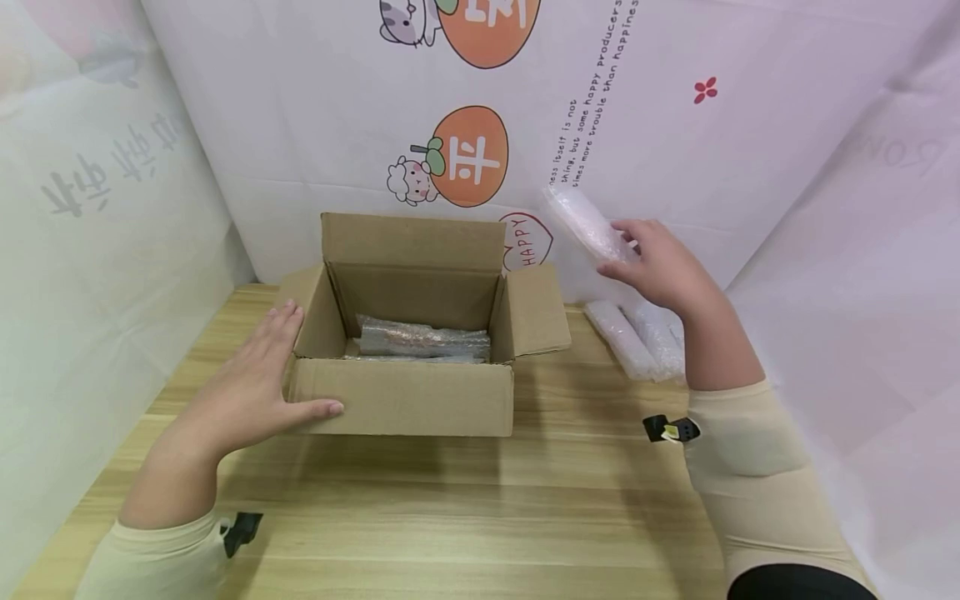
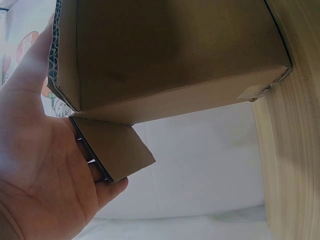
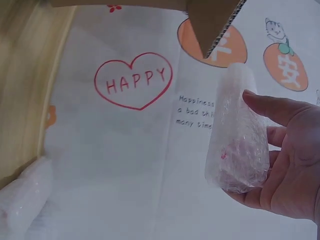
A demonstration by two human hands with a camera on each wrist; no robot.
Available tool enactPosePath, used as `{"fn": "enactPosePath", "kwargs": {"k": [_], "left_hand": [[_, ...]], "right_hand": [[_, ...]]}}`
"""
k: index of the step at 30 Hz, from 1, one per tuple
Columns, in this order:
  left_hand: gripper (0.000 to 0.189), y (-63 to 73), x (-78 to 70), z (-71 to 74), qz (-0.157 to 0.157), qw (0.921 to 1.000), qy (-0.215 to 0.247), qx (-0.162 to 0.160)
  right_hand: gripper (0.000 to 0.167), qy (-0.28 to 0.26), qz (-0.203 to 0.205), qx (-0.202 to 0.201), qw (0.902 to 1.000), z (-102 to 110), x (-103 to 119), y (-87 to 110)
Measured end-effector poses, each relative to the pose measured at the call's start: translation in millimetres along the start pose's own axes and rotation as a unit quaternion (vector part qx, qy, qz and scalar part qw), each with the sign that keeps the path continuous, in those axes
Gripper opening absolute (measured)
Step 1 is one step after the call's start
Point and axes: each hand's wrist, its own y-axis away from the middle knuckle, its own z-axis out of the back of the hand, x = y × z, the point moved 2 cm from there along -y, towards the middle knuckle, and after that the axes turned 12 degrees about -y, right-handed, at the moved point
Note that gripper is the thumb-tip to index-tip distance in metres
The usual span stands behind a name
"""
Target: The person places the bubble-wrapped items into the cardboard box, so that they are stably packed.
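An open cardboard box [image 1: 401, 398] stands on the wooden table, its flaps spread outward. Inside lie bubble-wrapped packages [image 1: 423, 340], partly hidden by the front wall. My left hand [image 1: 243, 392] rests on the box's left side, fingers straight along the left flap and thumb on the front flap. In the left wrist view the palm faces the box's flap [image 2: 112, 147]. My right hand [image 1: 660, 265] holds a bubble-wrapped package [image 1: 588, 223] raised above the table, right of the box. In the right wrist view thumb and fingers grip this tube-like package [image 3: 237, 135]; its contents are unclear.
More bubble-wrapped packages [image 1: 622, 340] lie side by side on the table [image 1: 420, 517] at the right, partly behind my right forearm. White printed cloth [image 1: 315, 108] hangs behind the table and along both sides. The box's right flap [image 1: 536, 310] juts toward the packages.
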Motion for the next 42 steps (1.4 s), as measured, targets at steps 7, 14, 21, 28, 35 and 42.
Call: {"fn": "enactPosePath", "kwargs": {"k": [7,14,21,28,35,42], "left_hand": [[0.126,-0.2,0.5,-0.2,-0.001,1.0000,0.001,0.001],[0.126,-1.0,1.6,-0.7,0.001,1.0000,0.002,0.003],[0.126,-0.8,1.4,0.3,0.003,1.0000,0.001,0.006],[0.126,-0.5,2.0,0.3,0.002,1.0000,0.001,0.006],[0.126,-0.9,1.5,0.4,0.004,1.0000,-0.001,0.007],[0.127,-1.1,1.3,0.7,0.006,0.9999,-0.006,0.008]], "right_hand": [[0.067,-0.018,0.040,0.008,0.9990,0,28,-4.3],[0.067,-0.005,0.072,0.033,0.9968,-2,56,-12.4],[0.067,0.016,0.099,0.065,0.9928,-9,86,-21.4],[0.065,0.039,0.127,0.088,0.9873,-23,112,-34.6],[0.062,0.049,0.133,0.127,0.9818,-48,127,-49.9],[0.060,0.092,0.145,0.170,0.9703,-76,134,-61.7]]}}
